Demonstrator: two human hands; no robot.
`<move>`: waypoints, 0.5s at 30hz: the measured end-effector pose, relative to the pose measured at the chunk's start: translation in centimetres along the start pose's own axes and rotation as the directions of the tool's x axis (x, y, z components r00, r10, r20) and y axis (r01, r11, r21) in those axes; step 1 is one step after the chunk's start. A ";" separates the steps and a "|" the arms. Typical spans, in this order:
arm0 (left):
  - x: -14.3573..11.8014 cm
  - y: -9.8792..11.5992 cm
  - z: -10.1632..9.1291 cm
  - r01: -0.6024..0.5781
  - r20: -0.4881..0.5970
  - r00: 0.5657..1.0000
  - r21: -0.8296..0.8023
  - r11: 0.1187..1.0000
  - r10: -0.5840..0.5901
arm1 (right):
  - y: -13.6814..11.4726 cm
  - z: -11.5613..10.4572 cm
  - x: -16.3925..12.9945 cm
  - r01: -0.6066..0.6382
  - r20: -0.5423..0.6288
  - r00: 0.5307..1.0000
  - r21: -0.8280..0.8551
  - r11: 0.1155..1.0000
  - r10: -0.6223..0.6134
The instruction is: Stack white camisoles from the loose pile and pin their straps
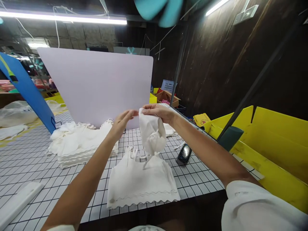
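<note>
Right hand (160, 110) pinches the top edge of a white cloth piece (148, 125), mid-frame, bunched and hanging over the white garment stack (143, 184) at lower centre. Left hand (123, 120) is just beside it, fingers loosely extended, nothing visibly clamped; tips blurred, can't tell if they touch. Second pile (81, 141) sits left of centre on the gridded table (202, 179). Step looks like single-piece handling; next move probably calls for a left-hand grip to spread the cloth.
</note>
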State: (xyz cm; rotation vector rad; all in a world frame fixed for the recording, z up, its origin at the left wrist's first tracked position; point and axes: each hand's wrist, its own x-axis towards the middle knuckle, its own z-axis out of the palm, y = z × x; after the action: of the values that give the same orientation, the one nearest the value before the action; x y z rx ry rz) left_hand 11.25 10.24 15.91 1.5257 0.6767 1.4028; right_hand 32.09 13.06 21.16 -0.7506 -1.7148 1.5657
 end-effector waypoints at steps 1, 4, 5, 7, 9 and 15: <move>0.9 0.1 0.3 0.026 0.094 0.995 -0.082 0.996 -0.018 | -0.6 0.1 0.0 0.003 0.034 0.999 -0.022 1.000 -0.003; 2.6 0.3 0.8 0.205 0.369 0.920 -0.162 0.965 -0.133 | -2.2 -0.6 -0.8 0.046 0.061 0.997 -0.065 0.997 -0.042; 2.7 0.5 0.9 0.243 0.393 0.904 -0.145 0.959 -0.170 | -2.6 -1.1 -1.2 0.053 0.045 0.998 -0.086 0.995 -0.049; 2.7 1.1 1.0 0.271 0.379 0.900 -0.104 0.957 -0.214 | -3.0 -1.9 -2.0 0.028 0.020 0.999 -0.143 0.989 -0.025; 2.6 1.7 1.2 0.261 0.367 0.904 -0.074 0.963 -0.217 | -3.0 -2.5 -2.5 -0.032 0.027 0.999 -0.203 0.979 0.038; 3.1 3.4 0.0 0.246 0.357 0.897 0.089 0.965 -0.261 | -3.1 -4.3 -3.2 0.189 -0.230 0.951 -0.106 0.976 -0.209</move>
State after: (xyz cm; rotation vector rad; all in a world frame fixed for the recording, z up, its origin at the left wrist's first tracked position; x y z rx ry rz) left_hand 11.20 11.53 20.37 1.6107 0.6465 0.8807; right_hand 37.49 12.76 24.05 -0.7497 -1.6285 1.2211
